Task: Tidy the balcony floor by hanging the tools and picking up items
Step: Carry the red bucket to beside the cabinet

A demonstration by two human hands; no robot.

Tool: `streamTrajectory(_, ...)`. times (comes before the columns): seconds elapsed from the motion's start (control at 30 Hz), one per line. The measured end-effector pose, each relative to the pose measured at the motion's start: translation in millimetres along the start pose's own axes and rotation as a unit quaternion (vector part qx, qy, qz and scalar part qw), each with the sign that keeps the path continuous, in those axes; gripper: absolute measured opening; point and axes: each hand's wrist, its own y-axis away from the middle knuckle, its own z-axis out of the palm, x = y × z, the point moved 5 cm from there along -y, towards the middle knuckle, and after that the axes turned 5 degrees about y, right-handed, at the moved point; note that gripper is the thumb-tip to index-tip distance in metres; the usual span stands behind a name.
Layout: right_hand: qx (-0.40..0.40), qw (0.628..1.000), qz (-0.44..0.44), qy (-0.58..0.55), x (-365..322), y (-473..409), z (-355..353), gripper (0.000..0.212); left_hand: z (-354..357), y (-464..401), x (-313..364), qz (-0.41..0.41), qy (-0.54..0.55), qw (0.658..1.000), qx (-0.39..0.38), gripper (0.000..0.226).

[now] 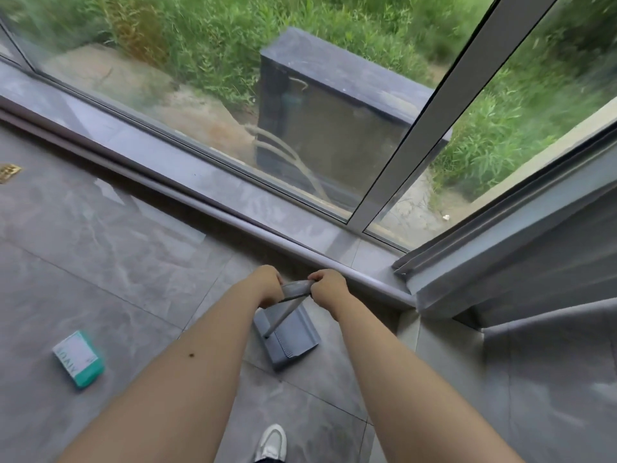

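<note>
A grey long-handled dustpan (pixel 289 339) stands on the tiled floor just below my hands, its pan resting flat near the window sill. My left hand (pixel 267 285) and my right hand (pixel 325 287) both grip the grey handle top (pixel 295 290) between them, fingers closed around it. A teal and white box (pixel 79 359) lies on the floor to the left, well apart from both hands.
A grey window sill (pixel 207 202) and glass panes run along the far side. Grey curtain fabric (pixel 521 295) bunches in the right corner. A brass floor drain (pixel 8 172) sits at the far left. My white shoe (pixel 273 442) shows at the bottom.
</note>
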Motion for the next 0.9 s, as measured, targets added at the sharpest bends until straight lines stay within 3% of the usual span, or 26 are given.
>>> streamTrajectory(0.47, -0.002, 0.993, -0.119, -0.010, -208.7, 77.7, 118.5, 0.037, -161.0, 110.8, -155.4, -0.042, 0.261, 0.958, 0.109, 0.020)
streamTrajectory(0.6, -0.005, 0.988, -0.155, 0.013, -273.9, 113.6, 161.6, 0.039, -207.9, 152.2, -210.3, -0.043, 0.291, 0.943, 0.154, 0.032)
streamTrajectory(0.7, 0.007, 0.986, -0.169, 0.009, -316.9, 137.0, 187.7, 0.043, -242.0, 182.2, -246.1, -0.038, 0.303, 0.933, 0.190, 0.018)
streamTrajectory(0.8, 0.001, 0.984, -0.180, -0.002, -356.0, 157.5, 209.6, 0.047, -272.6, 209.7, -276.1, -0.030, 0.311, 0.923, 0.224, 0.023)
streamTrajectory(0.9, -0.015, 0.979, -0.204, 0.007, -400.5, 177.5, 233.8, 0.029, -306.1, 238.5, -305.8, -0.021, 0.316, 0.913, 0.258, 0.025)
